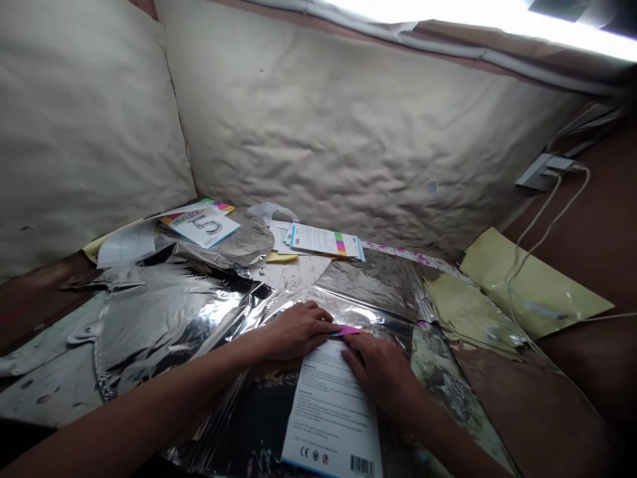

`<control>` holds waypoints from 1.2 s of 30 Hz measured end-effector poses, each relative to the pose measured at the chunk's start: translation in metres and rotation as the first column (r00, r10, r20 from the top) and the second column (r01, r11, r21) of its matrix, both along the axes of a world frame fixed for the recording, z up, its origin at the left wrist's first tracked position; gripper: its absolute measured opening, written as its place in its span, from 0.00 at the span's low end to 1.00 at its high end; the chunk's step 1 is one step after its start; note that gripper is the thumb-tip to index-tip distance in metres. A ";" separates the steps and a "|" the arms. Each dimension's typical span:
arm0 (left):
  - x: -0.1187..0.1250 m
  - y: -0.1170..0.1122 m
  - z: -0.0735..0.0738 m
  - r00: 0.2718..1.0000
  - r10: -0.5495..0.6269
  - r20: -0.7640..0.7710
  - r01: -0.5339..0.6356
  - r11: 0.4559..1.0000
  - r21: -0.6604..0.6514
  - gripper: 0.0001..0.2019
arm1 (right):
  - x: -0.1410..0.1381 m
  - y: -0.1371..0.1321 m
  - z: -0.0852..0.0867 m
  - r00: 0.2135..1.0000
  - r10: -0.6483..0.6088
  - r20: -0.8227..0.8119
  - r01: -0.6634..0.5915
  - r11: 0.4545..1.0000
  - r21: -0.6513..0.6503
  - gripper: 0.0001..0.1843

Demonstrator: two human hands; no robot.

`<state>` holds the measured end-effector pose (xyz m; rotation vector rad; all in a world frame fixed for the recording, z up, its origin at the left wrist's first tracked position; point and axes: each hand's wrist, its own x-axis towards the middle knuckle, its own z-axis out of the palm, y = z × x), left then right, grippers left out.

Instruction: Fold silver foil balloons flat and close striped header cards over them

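Note:
A white printed card (331, 411) lies in front of me, with small text, a barcode and a blue near edge. Its far end shows a folded pink and orange strip (348, 330). My left hand (303, 330) bears on the card's far left corner, fingers bent and closed at the strip. On the other side my right hand (381, 368) grips the far right edge, fingertips at the strip. Below the card spreads shiny silver foil (249, 411); parts of the card's far end are hidden by my fingers.
At the back lie a stack of similar printed cards (323, 240) and cards (209, 226) showing a silver 5. Crumpled silver foil (164, 312) covers the left side. Yellow sheets (537, 285) and white cables (540, 212) are on the right, below a power socket (547, 169).

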<state>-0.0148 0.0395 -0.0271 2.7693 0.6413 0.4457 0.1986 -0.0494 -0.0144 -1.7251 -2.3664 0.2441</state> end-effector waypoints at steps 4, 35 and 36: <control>0.000 -0.001 0.000 0.999 0.011 0.030 -0.009 0.999 -0.050 0.17 | -0.004 0.001 -0.004 0.999 -0.030 0.044 0.028 0.998 0.050 0.11; 0.000 0.000 -0.001 0.823 0.515 0.239 -0.196 0.652 -0.732 0.26 | 0.045 0.040 -0.008 0.650 -0.361 -0.668 -0.159 0.796 -0.584 0.25; 0.000 0.001 0.001 0.789 0.541 0.292 -0.112 0.593 -0.797 0.29 | 0.045 0.041 -0.004 0.610 -0.390 -0.690 -0.207 0.762 -0.614 0.26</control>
